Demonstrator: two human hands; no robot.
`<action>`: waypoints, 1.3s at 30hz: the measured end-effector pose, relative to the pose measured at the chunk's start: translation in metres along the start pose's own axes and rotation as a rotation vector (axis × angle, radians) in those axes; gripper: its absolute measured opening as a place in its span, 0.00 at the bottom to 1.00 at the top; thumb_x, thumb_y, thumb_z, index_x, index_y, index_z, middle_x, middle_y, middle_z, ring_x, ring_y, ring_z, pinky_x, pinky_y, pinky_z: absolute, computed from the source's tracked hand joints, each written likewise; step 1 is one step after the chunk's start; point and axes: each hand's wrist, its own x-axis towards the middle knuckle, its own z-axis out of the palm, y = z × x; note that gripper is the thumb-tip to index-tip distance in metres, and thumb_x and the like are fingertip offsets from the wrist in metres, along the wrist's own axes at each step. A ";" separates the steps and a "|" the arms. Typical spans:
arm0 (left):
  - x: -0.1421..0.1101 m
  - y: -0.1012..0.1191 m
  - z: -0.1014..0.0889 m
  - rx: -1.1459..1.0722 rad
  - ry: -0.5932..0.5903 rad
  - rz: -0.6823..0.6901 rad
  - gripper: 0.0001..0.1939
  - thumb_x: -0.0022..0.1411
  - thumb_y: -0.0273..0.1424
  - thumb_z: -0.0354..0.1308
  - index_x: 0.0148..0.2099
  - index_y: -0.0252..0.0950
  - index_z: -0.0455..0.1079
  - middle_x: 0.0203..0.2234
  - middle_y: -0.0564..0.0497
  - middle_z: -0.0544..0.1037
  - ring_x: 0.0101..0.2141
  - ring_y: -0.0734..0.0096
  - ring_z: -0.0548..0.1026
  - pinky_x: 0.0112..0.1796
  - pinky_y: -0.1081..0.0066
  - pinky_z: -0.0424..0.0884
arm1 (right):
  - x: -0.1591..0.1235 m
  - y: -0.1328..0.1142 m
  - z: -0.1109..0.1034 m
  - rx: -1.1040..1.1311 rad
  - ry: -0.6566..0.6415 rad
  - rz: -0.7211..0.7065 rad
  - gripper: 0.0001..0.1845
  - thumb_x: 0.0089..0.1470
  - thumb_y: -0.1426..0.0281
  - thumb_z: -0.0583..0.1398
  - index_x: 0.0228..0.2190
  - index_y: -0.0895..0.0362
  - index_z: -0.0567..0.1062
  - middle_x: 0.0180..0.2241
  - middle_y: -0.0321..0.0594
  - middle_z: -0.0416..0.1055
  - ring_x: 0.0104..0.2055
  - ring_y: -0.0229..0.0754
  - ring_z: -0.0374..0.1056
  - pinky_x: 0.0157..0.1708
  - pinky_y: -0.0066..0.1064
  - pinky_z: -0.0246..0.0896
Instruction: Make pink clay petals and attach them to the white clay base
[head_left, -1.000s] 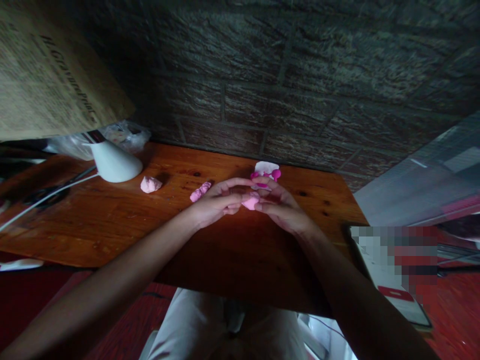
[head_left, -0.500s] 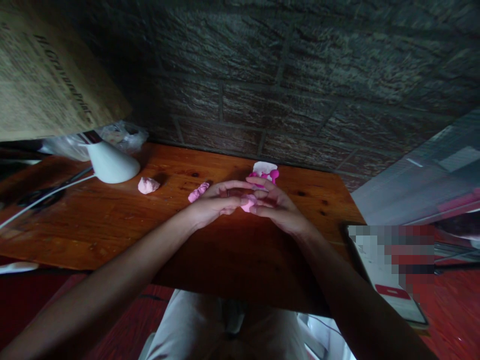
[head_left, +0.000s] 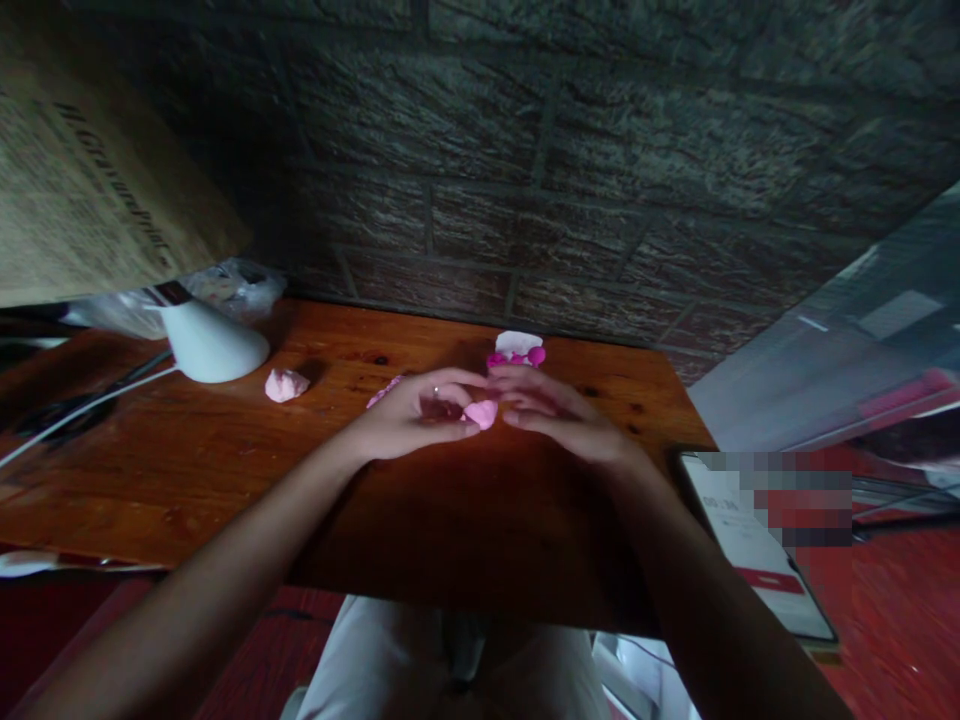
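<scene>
Above the wooden table, my left hand (head_left: 409, 415) pinches a small lump of pink modelling clay (head_left: 481, 414) between thumb and fingers. Just to the right, my right hand (head_left: 570, 415) is open, its thumb and fingers apart and a small gap from the clay. A ridged pink clay strip (head_left: 384, 391) lies behind my left hand, which partly hides it. Farther left on the table sits a bigger pale pink clay lump (head_left: 286, 385). Beyond my fingertips are bright pink pieces (head_left: 517, 357) beside a whitish piece (head_left: 519, 341); their kind is unclear.
A white lamp base (head_left: 214, 342) with a newsprint-patterned shade (head_left: 97, 180) stands at the left, by a plastic bag (head_left: 244, 285) and a white cable (head_left: 82, 412). A tablet-like screen (head_left: 750, 540) lies at the table's right edge. A stone-brick wall (head_left: 480, 250) rises behind.
My right hand has come away from the clay lump, which stays in my left hand. Both hands were touching it before. The whole view has shifted slightly.
</scene>
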 end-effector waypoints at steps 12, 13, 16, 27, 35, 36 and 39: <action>-0.003 -0.011 0.009 0.536 -0.054 0.233 0.08 0.63 0.30 0.66 0.45 0.40 0.82 0.39 0.45 0.86 0.40 0.63 0.82 0.45 0.66 0.74 | 0.007 0.016 0.001 -0.121 -0.031 0.186 0.19 0.53 0.52 0.70 0.37 0.55 0.83 0.31 0.38 0.81 0.31 0.36 0.77 0.30 0.26 0.71; -0.002 -0.010 0.010 0.555 -0.045 0.245 0.08 0.64 0.30 0.66 0.45 0.40 0.82 0.39 0.44 0.85 0.40 0.63 0.82 0.44 0.66 0.74 | 0.007 0.017 0.000 -0.144 -0.028 0.170 0.18 0.53 0.53 0.69 0.37 0.55 0.84 0.31 0.38 0.81 0.32 0.37 0.77 0.31 0.26 0.72; 0.000 -0.008 0.009 0.604 0.032 0.318 0.09 0.62 0.31 0.68 0.45 0.37 0.81 0.39 0.44 0.83 0.38 0.65 0.80 0.42 0.67 0.74 | 0.008 0.018 -0.004 -0.224 0.011 0.134 0.16 0.55 0.55 0.68 0.36 0.55 0.84 0.31 0.39 0.82 0.32 0.38 0.77 0.32 0.28 0.72; 0.002 -0.028 0.003 0.587 0.040 0.350 0.20 0.64 0.29 0.66 0.58 0.36 0.72 0.47 0.43 0.81 0.42 0.68 0.81 0.43 0.69 0.81 | 0.006 0.010 0.007 -0.808 0.249 -0.012 0.11 0.61 0.70 0.60 0.38 0.54 0.84 0.34 0.38 0.84 0.34 0.40 0.77 0.39 0.31 0.68; 0.004 -0.020 0.008 0.765 0.000 0.428 0.06 0.67 0.29 0.63 0.46 0.36 0.78 0.44 0.46 0.84 0.37 0.70 0.81 0.39 0.72 0.77 | 0.007 0.010 0.015 -0.867 0.267 -0.008 0.11 0.63 0.69 0.60 0.37 0.55 0.84 0.34 0.39 0.84 0.32 0.39 0.77 0.36 0.29 0.65; 0.004 -0.021 0.008 0.765 0.004 0.424 0.06 0.67 0.29 0.63 0.45 0.36 0.78 0.43 0.46 0.84 0.37 0.71 0.81 0.39 0.72 0.76 | 0.007 0.010 0.015 -0.859 0.272 0.002 0.11 0.64 0.68 0.60 0.38 0.55 0.84 0.32 0.39 0.83 0.31 0.39 0.76 0.35 0.29 0.65; 0.006 -0.024 0.003 0.736 0.057 0.385 0.05 0.66 0.30 0.63 0.43 0.35 0.78 0.43 0.45 0.84 0.37 0.70 0.82 0.38 0.72 0.77 | 0.007 0.010 0.015 -0.851 0.308 0.042 0.13 0.66 0.64 0.59 0.40 0.56 0.83 0.29 0.40 0.82 0.29 0.40 0.76 0.32 0.29 0.64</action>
